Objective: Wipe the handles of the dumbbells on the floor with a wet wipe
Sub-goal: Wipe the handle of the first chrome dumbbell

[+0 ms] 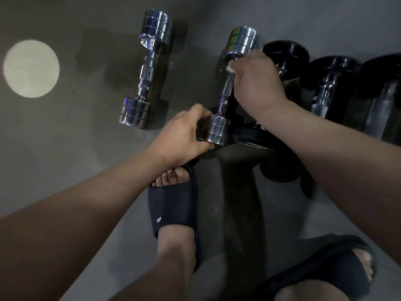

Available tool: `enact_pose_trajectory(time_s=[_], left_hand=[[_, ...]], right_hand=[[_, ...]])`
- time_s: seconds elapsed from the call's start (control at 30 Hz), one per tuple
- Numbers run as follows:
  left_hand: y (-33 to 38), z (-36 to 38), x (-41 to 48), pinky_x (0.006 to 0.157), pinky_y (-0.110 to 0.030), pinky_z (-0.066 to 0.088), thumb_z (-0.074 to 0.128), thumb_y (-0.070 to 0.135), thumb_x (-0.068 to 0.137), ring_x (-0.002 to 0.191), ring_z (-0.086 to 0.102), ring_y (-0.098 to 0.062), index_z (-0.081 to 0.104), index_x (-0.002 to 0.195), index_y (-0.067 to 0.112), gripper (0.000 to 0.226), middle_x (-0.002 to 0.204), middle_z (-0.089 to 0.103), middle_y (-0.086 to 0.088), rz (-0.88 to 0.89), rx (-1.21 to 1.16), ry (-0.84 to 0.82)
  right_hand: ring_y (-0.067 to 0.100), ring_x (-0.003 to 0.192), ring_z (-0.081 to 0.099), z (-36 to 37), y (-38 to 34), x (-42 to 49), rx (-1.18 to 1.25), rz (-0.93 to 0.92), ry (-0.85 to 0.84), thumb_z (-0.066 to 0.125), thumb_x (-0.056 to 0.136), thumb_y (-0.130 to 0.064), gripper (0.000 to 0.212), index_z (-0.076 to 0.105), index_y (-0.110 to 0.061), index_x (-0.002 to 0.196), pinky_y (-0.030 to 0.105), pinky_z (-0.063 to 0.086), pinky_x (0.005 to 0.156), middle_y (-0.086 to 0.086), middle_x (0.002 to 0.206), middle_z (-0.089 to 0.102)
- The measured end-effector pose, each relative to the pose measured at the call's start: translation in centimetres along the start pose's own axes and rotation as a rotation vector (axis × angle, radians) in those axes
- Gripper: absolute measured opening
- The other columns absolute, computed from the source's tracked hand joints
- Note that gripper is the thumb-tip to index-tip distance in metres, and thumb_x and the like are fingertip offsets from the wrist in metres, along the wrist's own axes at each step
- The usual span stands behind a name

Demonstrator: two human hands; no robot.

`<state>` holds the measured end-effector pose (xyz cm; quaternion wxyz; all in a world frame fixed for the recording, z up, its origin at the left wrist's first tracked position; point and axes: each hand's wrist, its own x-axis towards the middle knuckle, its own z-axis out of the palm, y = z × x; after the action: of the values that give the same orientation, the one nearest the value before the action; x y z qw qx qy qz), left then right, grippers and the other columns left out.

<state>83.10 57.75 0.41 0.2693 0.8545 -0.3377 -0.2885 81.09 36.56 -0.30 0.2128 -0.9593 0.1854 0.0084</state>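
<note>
- A first dumbbell point(145, 68) is being supported by the floor point(65, 148), far left.
- To its right, a second dumbbell point(226, 88) is being gripped at its near end by the left hand point(184, 135).
- At its handle's far end, a wet wipe point(231, 68) is being held by the right hand point(258, 79).
- Further dumbbells point(325, 88) are being ranged rightward.

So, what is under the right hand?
A crumpled white wet wipe shows beside the right hand, against the knurled chrome dumbbell handle; the hand covers the rest.
</note>
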Motion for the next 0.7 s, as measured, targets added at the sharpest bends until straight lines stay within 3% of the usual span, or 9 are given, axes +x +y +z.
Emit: enact_pose_trajectory(time_s=[0.1,0.17,0.27,0.4,0.47,0.57,0.7], left_hand=[[-0.1,-0.1,0.0,0.078,-0.021,0.034,0.087,0.028,0.072,0.099,0.051,-0.011,0.055,0.129,0.017,0.067,0.09,0.045,0.023,-0.005,-0.008,-0.005],[-0.2,-0.1,0.0,0.077,-0.021,0.034,0.087,0.028,0.071,0.1,0.052,-0.012,0.055,0.129,0.017,0.068,0.093,0.048,0.018,-0.005,-0.002,-0.001],[0.0,0.0,0.0,0.076,-0.024,0.035,0.088,0.027,0.071,0.099,0.053,-0.015,0.055,0.128,0.017,0.067,0.097,0.051,0.013,0.001,-0.003,0.008],[0.1,0.0,0.0,0.074,-0.023,0.033,0.087,0.026,0.072,0.096,0.051,-0.013,0.055,0.127,0.016,0.064,0.092,0.048,0.022,0.013,-0.002,0.01],[-0.1,0.1,0.0,0.074,-0.021,0.032,0.087,0.026,0.072,0.096,0.05,-0.012,0.055,0.127,0.017,0.064,0.092,0.047,0.022,0.009,-0.006,0.008],[-0.2,0.0,0.2,0.078,-0.022,0.036,0.087,0.029,0.072,0.099,0.05,-0.012,0.053,0.128,0.019,0.066,0.102,0.052,0.016,0.005,-0.014,-0.005],[-0.1,-0.1,0.4,0.081,-0.022,0.038,0.087,0.029,0.072,0.1,0.05,-0.009,0.051,0.129,0.02,0.068,0.103,0.052,0.018,-0.007,-0.018,-0.024]], right_hand=[[0.028,0.105,0.064,-0.5,-0.2,-0.5,0.04,0.003,0.011,0.052,0.098,-0.014,0.028,0.075,-0.015,0.115,0.018,0.039,0.085,0.012,0.116,0.069],[0.025,0.096,0.066,-1.0,-0.1,-1.3,0.05,-0.064,-0.029,0.058,0.098,-0.019,0.021,0.078,-0.014,0.102,0.018,0.039,0.079,0.005,0.1,0.072],[0.017,0.082,0.062,-1.6,0.1,-1.9,0.084,-0.104,-0.15,0.062,0.098,-0.029,0.02,0.074,-0.015,0.089,0.023,0.045,0.073,-0.006,0.082,0.064],[0.012,0.081,0.061,-2.1,0.4,-1.5,0.143,-0.089,-0.189,0.068,0.094,-0.028,0.012,0.073,-0.017,0.092,0.023,0.048,0.073,-0.005,0.086,0.067],[0.01,0.076,0.058,-1.8,0.4,-1.5,0.192,-0.037,-0.131,0.068,0.095,-0.026,0.013,0.072,-0.014,0.09,0.019,0.044,0.066,-0.006,0.082,0.063],[0.018,0.072,0.06,-0.9,0.2,-1.9,0.191,0.038,-0.024,0.066,0.093,-0.021,0.011,0.068,-0.014,0.084,0.027,0.05,0.065,-0.003,0.076,0.062],[0.018,0.074,0.06,-1.2,-0.1,-2.9,0.155,-0.032,-0.174,0.066,0.09,-0.018,0.01,0.068,-0.017,0.08,0.031,0.053,0.068,-0.004,0.076,0.064]])
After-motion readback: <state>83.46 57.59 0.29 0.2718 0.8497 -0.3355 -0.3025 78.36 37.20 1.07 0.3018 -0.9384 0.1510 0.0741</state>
